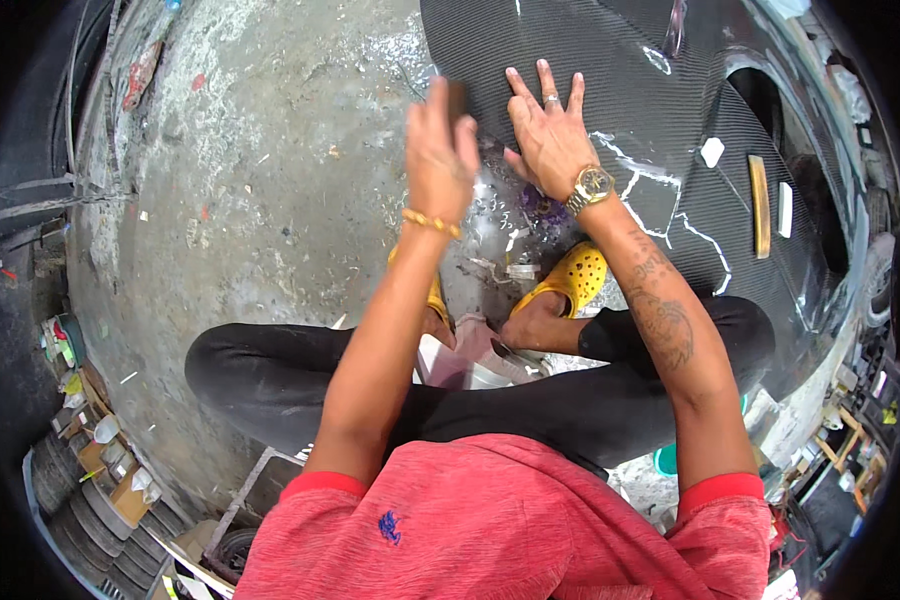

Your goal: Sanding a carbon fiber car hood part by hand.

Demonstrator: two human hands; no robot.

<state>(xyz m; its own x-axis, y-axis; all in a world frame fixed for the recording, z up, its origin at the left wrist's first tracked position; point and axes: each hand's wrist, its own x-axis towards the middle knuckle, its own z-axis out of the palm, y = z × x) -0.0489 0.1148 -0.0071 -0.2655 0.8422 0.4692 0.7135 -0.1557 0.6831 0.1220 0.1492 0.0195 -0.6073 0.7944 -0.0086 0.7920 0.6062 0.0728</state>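
My left hand (440,160), smeared by motion, grips a dark brown block (457,100), partly hidden behind its fingers, at the left edge of a large black carbon-weave panel (570,40). My right hand (550,130) lies on that panel with fingers spread, wearing a ring, with a metal watch at the wrist. The panel has white-marked patches and cracks. On its right part lie a long tan bar (760,205), a white strip (784,209) and a small white piece (711,152).
I sit low on a stained concrete floor (220,200), yellow clogs (570,275) beneath my arms. Cluttered parts and stacked tyres (80,505) stand at lower left, more clutter (845,450) at lower right. A dark opening (760,100) cuts the panel at upper right.
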